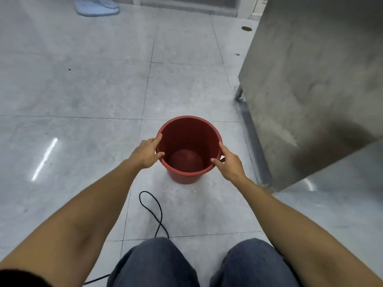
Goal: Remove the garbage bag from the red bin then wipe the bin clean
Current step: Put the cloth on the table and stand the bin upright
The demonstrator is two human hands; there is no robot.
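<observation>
The red bin (187,177) stands upright on the grey tiled floor in front of my knees. Its inside is bare red plastic down to the bottom, and no bag or cloth is in view. My left hand (146,153) holds the left side of the rim, thumb inside and fingers along the outside. My right hand (229,162) holds the right side of the rim the same way, thumb over the edge into the bin.
A stainless steel cabinet (310,90) on short legs stands close to the right of the bin. A black cable (154,210) loops on the floor between the bin and my knees. Someone's light blue shoes (96,7) are at the far top left.
</observation>
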